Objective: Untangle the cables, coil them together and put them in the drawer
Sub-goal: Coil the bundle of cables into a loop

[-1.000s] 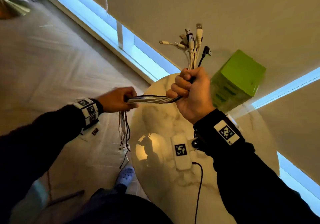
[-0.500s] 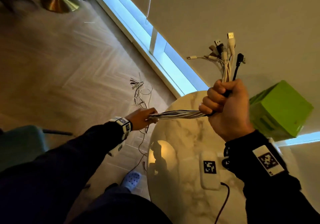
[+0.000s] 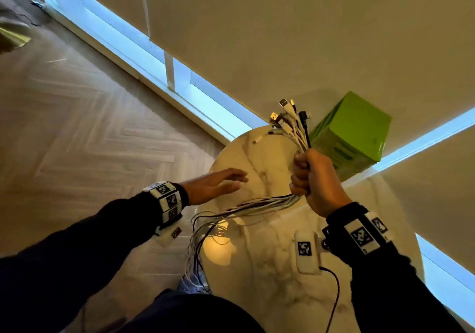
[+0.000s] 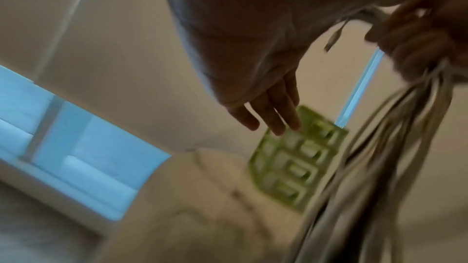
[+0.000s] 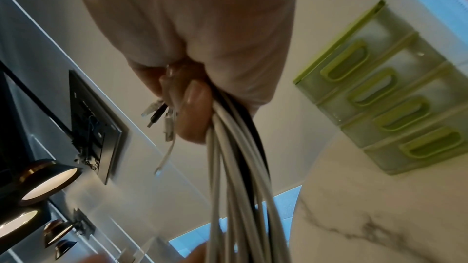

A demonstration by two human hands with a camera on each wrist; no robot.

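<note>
The right hand (image 3: 312, 178) grips the cables (image 3: 259, 205) mid-frame, plugs fanned up beside the green drawers (image 3: 352, 137); the left hand (image 3: 216, 184) is spread, empty. Loose tails dangling off the table (image 3: 270, 268) could re-tangle or snag.

no readable text, only square coded markers on wristbands (image 3: 168, 199), white device (image 3: 305, 251)

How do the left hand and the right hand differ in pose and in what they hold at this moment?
The right hand is fisted round the cable bundle just below the plugs; the left hand holds nothing. The right hand's fingers are curled tight; the left hand's fingers are straight and spread. The right hand is raised beside the green drawer unit; the left hovers flat over the marble table's edge. Both wear tagged wrist bands.
</note>
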